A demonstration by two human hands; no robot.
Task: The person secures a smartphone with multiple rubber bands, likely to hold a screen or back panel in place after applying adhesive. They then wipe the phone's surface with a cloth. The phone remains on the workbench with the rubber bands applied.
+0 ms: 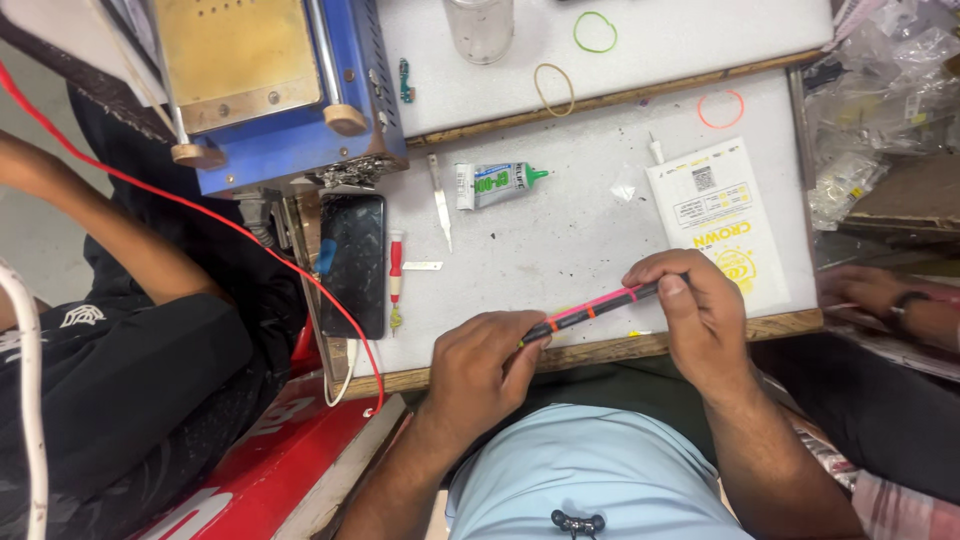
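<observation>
The person holds a thin flat object point(592, 306) edge-on between both hands, just above the near edge of the counter point(560, 240). It looks dark with a pink side and some orange bands around it. The left hand point(482, 372) is closed on its lower left end, with the fingers curled around it. The right hand point(700, 305) pinches the upper right end between thumb and fingers. The object is lifted and does not touch the counter.

As a judgement, the work seems to be in the middle. The object is already bound by the bands, and loose rubber bands lie on the far part of the counter: a green one point(595, 31), a tan one point(554, 89) and an orange one point(720, 108). A tube of glue point(497, 183) with a green tip lies near the middle, beside a small blade tool point(441, 200). A dark phone point(353, 262) lies at the left edge, close to a red-handled tool point(396, 279). A white packet point(722, 220) lies to the right, just behind the right hand.

It is hard to say what the object really is, because only its edge shows and the hands cover both ends. The blue machine point(270, 90) is cut off at the top. Other people's arms enter from the left and right sides, and what they do is not visible.
</observation>
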